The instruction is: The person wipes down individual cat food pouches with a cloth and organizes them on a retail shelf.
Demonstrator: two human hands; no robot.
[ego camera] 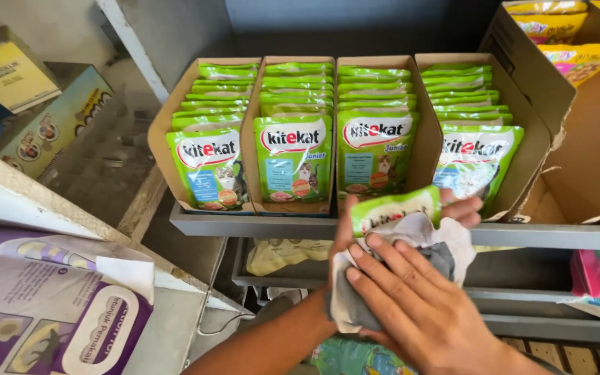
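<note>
— Where are the person's hands?

— Both sit low in the frame, right of centre. The left hand (355, 243) comes up from the bottom centre on a bare forearm, its fingers curled around what it holds, fingertips showing at the far side.

— And the other?

— The right hand (418, 305) enters from the lower right, palm down, fingers spread flat and pressing over the left.
</note>
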